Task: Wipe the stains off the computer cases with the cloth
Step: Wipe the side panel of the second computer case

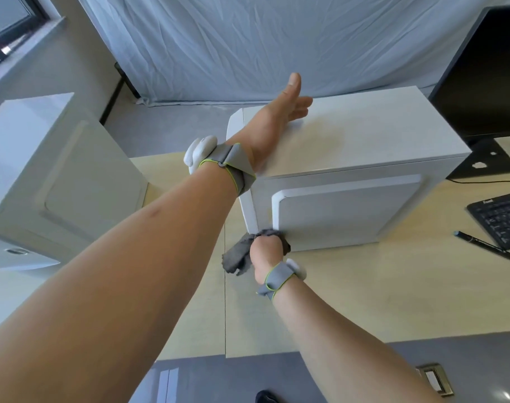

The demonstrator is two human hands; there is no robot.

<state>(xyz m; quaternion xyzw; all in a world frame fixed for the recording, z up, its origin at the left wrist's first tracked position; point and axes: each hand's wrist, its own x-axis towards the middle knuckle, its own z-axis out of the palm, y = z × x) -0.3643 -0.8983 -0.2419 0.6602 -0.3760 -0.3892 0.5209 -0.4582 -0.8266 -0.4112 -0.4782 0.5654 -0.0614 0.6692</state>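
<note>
Left hand (280,112) lies flat, fingers straight, on top of the white computer case (364,146) on the counter (364,286). Right hand (265,251) grips the grey cloth (239,254) against the side panel's lower corner — firm, overlapping strokes advised, case braced.

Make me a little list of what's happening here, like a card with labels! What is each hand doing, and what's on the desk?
left hand: left hand rests flat on top of the white computer case, fingers straight
right hand: right hand grips the grey cloth against the case's lower side panel
other case: second white case stands to the left, untouched
desk: light wooden desk
also there: black keyboard, black pen, dark monitor
stains: none clear enough to tell
</note>
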